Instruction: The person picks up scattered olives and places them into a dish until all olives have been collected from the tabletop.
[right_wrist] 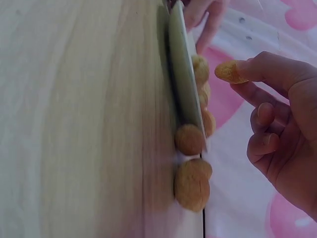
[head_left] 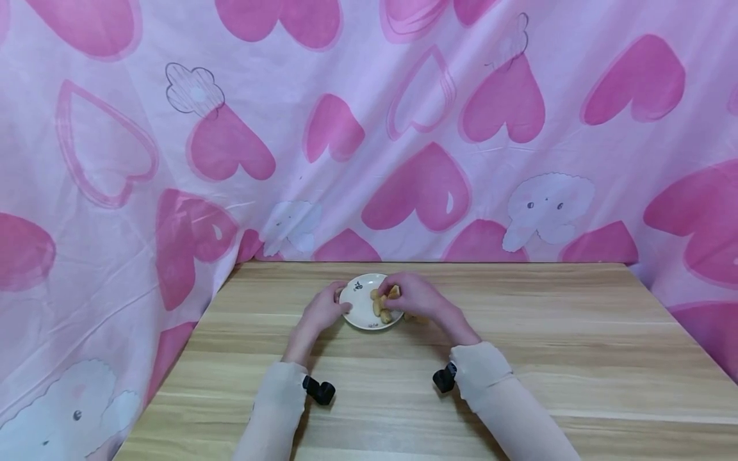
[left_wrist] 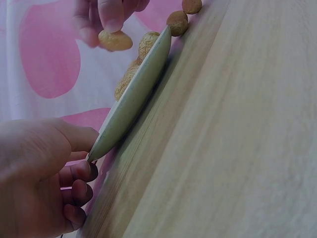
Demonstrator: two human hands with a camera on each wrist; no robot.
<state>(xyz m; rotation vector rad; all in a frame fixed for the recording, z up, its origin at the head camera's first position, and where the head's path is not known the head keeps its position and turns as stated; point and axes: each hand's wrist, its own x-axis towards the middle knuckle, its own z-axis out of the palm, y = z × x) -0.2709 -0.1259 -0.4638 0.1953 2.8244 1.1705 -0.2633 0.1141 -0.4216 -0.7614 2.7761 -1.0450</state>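
My left hand (head_left: 324, 308) grips the left rim of a small white plate (head_left: 355, 310), its thumb at the rim and its other fingers curled below in the left wrist view. Dark printed marks show on the plate. Over the plate's right side, my right hand (head_left: 419, 296) pinches a tan, oval peanut (right_wrist: 228, 72) between thumb and forefinger, held above the pile. Several wrinkled, unshelled peanuts (left_wrist: 147, 45) lie on the plate. Rounder brown nuts (right_wrist: 192, 184) sit on the table just beyond the plate's right rim, partly hidden by my right hand in the head view.
The wooden table (head_left: 369, 397) ends at a pink curtain (head_left: 403, 192) with hearts behind it. Black wrist cameras sit on both cuffs, the left camera (head_left: 319, 390) and the right camera (head_left: 444, 378) near each other over the table.
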